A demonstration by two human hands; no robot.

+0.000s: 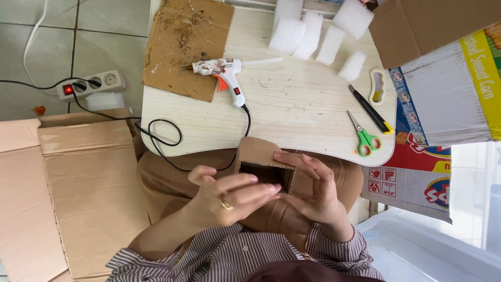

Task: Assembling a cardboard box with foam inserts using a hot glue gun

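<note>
A small open brown cardboard box (259, 156) is held above my lap, its dark hollow facing me. My left hand (229, 196), with a ring on one finger, presses its fingertips against the box's near edge. My right hand (313, 188) wraps the box's right side, fingers laid over the top edge. A white glue gun (222, 70) with an orange trigger lies on the low pale wooden table (292, 115), its nozzle resting on a stained cardboard sheet (185, 47).
Green-handled scissors (364, 138), a black and yellow utility knife (370, 109) and several white foam blocks (313, 31) lie on the table. A power strip (91, 84) sits on the tiled floor at left. Flattened cardboard (78, 183) lies left, printed cartons (449, 94) right.
</note>
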